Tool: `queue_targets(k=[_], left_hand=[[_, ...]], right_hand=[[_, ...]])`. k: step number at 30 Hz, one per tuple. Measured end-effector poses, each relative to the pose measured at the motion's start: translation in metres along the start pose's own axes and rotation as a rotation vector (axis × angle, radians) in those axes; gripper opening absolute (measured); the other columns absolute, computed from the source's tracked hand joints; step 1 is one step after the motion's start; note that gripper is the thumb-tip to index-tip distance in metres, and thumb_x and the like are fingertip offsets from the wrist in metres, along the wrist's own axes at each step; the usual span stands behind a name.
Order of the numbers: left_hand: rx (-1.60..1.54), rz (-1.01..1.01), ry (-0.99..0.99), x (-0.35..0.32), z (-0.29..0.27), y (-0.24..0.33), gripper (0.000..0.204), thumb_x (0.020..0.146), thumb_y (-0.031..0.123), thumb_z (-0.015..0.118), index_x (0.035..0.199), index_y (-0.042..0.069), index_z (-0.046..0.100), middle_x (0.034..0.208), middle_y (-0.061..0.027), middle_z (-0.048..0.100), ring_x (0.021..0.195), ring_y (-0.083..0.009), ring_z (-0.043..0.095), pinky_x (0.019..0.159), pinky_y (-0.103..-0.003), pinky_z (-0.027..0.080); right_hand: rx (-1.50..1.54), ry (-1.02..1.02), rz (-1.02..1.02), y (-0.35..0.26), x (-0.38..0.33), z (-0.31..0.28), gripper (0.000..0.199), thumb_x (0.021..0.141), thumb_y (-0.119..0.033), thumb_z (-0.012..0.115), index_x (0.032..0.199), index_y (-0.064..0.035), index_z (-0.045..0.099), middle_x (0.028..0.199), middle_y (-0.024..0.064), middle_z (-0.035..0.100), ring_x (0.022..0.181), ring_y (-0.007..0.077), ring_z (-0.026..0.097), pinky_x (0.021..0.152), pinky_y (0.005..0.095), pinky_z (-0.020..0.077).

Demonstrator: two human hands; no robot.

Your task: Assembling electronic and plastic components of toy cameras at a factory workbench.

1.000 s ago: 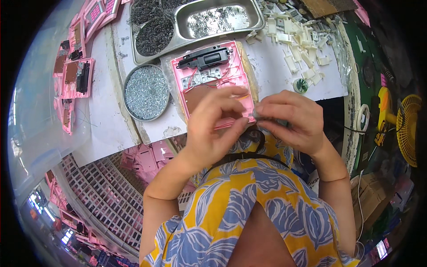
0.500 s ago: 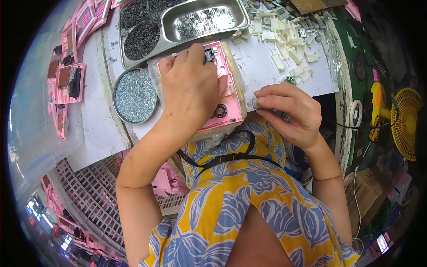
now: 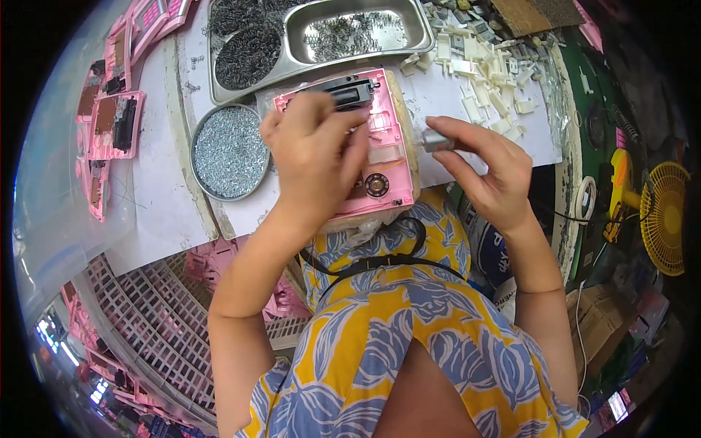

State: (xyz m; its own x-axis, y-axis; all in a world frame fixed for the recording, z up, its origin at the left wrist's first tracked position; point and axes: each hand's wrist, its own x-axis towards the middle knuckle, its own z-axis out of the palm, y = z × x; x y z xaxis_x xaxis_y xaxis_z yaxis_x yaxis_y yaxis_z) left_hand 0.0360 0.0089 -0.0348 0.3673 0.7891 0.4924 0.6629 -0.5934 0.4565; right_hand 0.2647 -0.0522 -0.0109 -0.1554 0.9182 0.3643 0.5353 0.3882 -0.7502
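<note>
Two hands: the right hand (image 3: 491, 160) pinches a small grey part (image 3: 437, 140) just right of the pink casing (image 3: 401, 185); the left hand (image 3: 310, 157), blurred, is over the casing, its grip impossible to tell. Light, steady pressure probably suits the part.

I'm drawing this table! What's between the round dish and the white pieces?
The head view shows the pink case, the left hand over part of it, then tan padding and white paper.

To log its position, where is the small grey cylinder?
In the head view, the grey cylinder is pinched in the right hand, just right of the pink casing.
</note>
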Motion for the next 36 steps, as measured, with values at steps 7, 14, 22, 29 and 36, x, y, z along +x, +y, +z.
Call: queue_targets(k=[7,14,22,29,36], left_hand=[[-0.226,-0.202,0.012,-0.020,-0.015,-0.009,0.014,0.078,0.001,0.075,0.090,0.001,0.069,0.097,-0.0107,0.055,0.090,-0.0240,0.055,0.080,-0.034,0.045],[-0.264,-0.095,-0.025,-0.004,-0.015,-0.017,0.011,0.077,0.002,0.075,0.087,0.001,0.070,0.099,-0.0102,0.060,0.088,-0.0234,0.060,0.077,-0.033,0.047],[-0.406,-0.190,-0.109,0.007,-0.015,-0.022,0.012,0.077,0.004,0.077,0.087,0.001,0.071,0.098,-0.0088,0.063,0.093,-0.0220,0.061,0.081,-0.032,0.048],[-0.264,-0.025,-0.110,-0.002,-0.024,-0.024,0.022,0.074,0.006,0.079,0.094,0.002,0.071,0.099,-0.0103,0.063,0.094,-0.0267,0.061,0.082,-0.036,0.048],[-0.068,-0.075,-0.234,-0.010,-0.021,-0.014,0.039,0.067,0.025,0.082,0.100,0.008,0.070,0.101,-0.0072,0.059,0.096,-0.0267,0.059,0.088,-0.042,0.037]], right_hand=[[-0.224,-0.215,-0.090,0.023,0.035,0.028,0.024,0.086,-0.022,0.074,0.106,-0.0102,0.070,0.153,0.0130,0.046,0.145,0.0407,0.024,0.117,0.0510,0.0238],[-0.391,-0.188,-0.135,0.021,0.046,0.038,0.021,0.079,-0.022,0.079,0.096,-0.0106,0.073,0.144,0.0144,0.052,0.137,0.0453,0.034,0.112,0.0535,0.0334],[-0.378,-0.093,-0.190,0.004,0.054,0.044,0.018,0.073,-0.017,0.079,0.089,-0.0095,0.074,0.139,0.0136,0.056,0.133,0.0456,0.038,0.111,0.0533,0.0349],[-0.243,-0.112,-0.184,0.009,0.044,0.057,0.016,0.072,-0.011,0.080,0.086,-0.0111,0.073,0.142,0.0088,0.057,0.140,0.0405,0.034,0.112,0.0504,0.0338],[-0.172,-0.032,-0.325,0.016,0.058,0.062,0.019,0.071,-0.011,0.081,0.089,-0.0166,0.077,0.137,0.0066,0.062,0.135,0.0375,0.039,0.110,0.0474,0.0356]])
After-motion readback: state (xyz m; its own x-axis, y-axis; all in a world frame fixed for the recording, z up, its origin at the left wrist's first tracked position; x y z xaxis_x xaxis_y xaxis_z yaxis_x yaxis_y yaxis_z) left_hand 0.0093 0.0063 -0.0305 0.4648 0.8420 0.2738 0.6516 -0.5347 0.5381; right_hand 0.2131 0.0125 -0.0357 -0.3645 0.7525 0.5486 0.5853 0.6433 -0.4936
